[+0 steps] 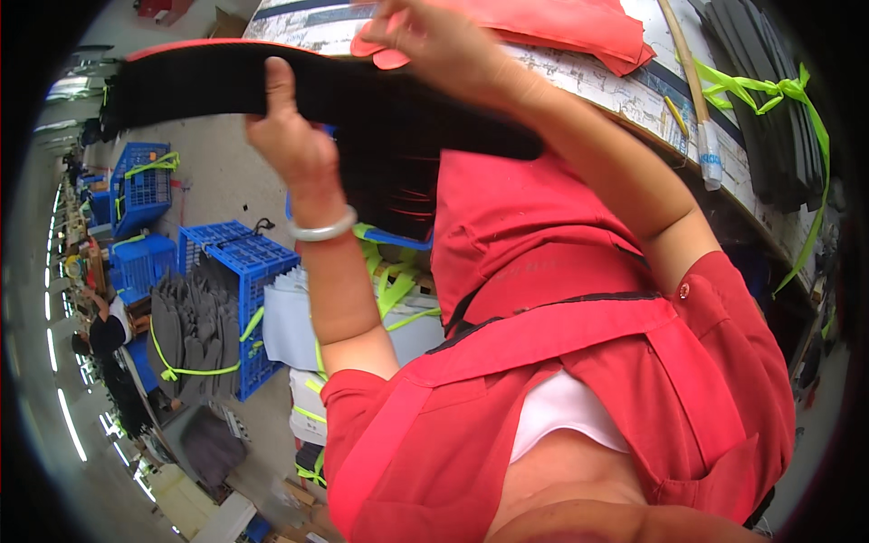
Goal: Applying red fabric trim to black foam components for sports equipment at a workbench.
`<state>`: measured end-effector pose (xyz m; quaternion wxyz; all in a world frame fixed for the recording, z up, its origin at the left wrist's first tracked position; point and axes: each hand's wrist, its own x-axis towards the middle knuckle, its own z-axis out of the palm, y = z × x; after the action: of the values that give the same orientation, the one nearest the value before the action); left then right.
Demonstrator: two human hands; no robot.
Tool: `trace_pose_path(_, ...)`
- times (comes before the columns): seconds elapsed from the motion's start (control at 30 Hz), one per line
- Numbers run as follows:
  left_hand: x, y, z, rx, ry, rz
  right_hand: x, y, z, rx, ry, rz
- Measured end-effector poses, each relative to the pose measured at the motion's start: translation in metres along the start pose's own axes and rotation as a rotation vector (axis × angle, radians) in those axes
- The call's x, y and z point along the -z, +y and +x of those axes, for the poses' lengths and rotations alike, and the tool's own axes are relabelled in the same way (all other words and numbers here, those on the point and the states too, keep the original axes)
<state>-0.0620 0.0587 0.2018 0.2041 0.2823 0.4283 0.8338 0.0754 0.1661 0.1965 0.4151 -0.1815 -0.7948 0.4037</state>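
Observation:
A long, curved black sheet [217, 90] with a coral-red edge stretches across in front of me at the upper left. My left hand [294, 136], a pale bangle on its wrist, grips this sheet; the thumb lies on the black face and the fingers are hidden behind. Above the sheet is my right hand [444, 45], its fingers bent, blurred and partly cut off by the upper edge. Small rounded coral shapes [391, 60] show at its fingertips; I cannot tell what they are. Beyond it, coral-red sheets [561, 27] lie on the worktable.
The worktable [661, 100] carries a wooden-handled tool [688, 63], a yellow pen-like stick [676, 116] and dark strips [760, 100] tied with a lime-green band. On the floor at left stand blue crates [240, 249], grey bundled pieces [195, 326] and pale stacks [290, 317]. Another person [107, 328] is far left.

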Motion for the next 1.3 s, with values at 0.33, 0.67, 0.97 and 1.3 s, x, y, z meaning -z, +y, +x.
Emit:
trace_pose_path(0.33, 0.001, -0.091, -0.096, 0.397, -0.019, -0.108, 0.012, 0.051, -0.083, -0.284, -0.22, -0.006)
trace_pose_path(0.67, 0.013, -0.106, -0.124, 0.44, -0.018, -0.027, 0.011, 0.053, -0.109, -0.243, -0.202, -0.048)
trace_pose_path(0.97, 0.026, -0.106, -0.132, 0.432, 0.048, -0.043, 0.009, 0.055, -0.119, -0.261, -0.27, -0.008)
trace_pose_path(1.3, 0.021, -0.103, -0.142, 0.43, 0.075, -0.076, 0.006, 0.058, -0.121, -0.35, -0.306, -0.068)
